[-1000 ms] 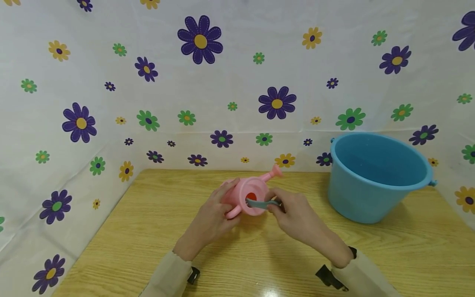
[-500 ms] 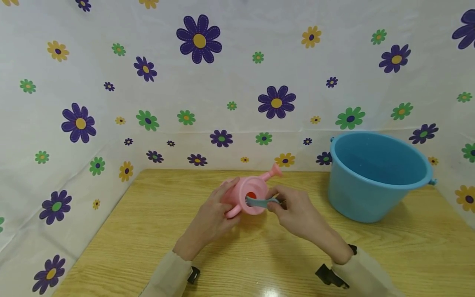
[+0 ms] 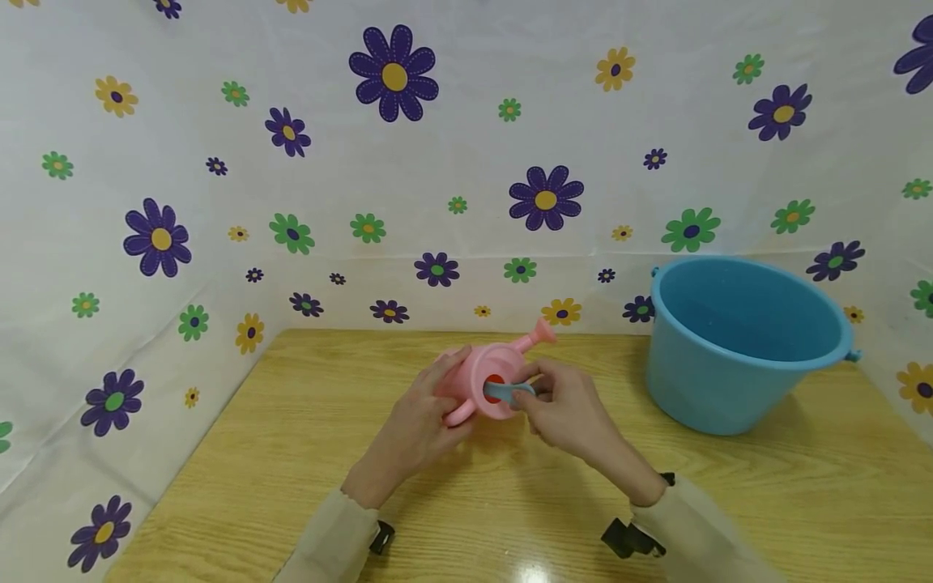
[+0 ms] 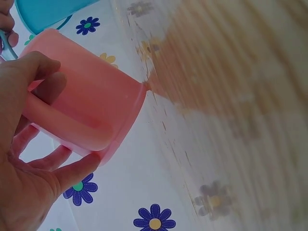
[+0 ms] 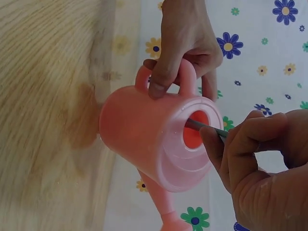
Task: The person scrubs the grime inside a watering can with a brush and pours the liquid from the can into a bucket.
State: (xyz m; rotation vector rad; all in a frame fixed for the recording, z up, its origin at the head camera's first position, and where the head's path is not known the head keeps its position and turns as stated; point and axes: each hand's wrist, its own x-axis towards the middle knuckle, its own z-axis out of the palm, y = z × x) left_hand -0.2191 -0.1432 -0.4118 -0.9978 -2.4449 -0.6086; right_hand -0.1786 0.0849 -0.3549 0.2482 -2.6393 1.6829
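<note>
A pink watering can (image 3: 477, 374) is tipped on the wooden table, its round mouth facing the person and its spout pointing back right. My left hand (image 3: 417, 427) grips it; in the left wrist view the fingers curl about the looped handle (image 4: 67, 126) and the thumb lies along the body. My right hand (image 3: 572, 411) pinches a slim blue-grey tool (image 3: 504, 392) between thumb and fingers. Its far end reaches through the mouth and is hidden inside the can. The right wrist view shows the fingertips close to the red-lit opening (image 5: 193, 137).
A large light-blue bucket (image 3: 717, 389) stands on the right of the table (image 3: 306, 486). Behind and to the left hangs a white sheet (image 3: 452, 146) printed with purple, yellow and green flowers. Both wrists wear black straps (image 3: 632, 538).
My right hand has moved a little left, closer to the can's mouth, and less of the tool shows now. The left hand and the can stay nearly in place.
</note>
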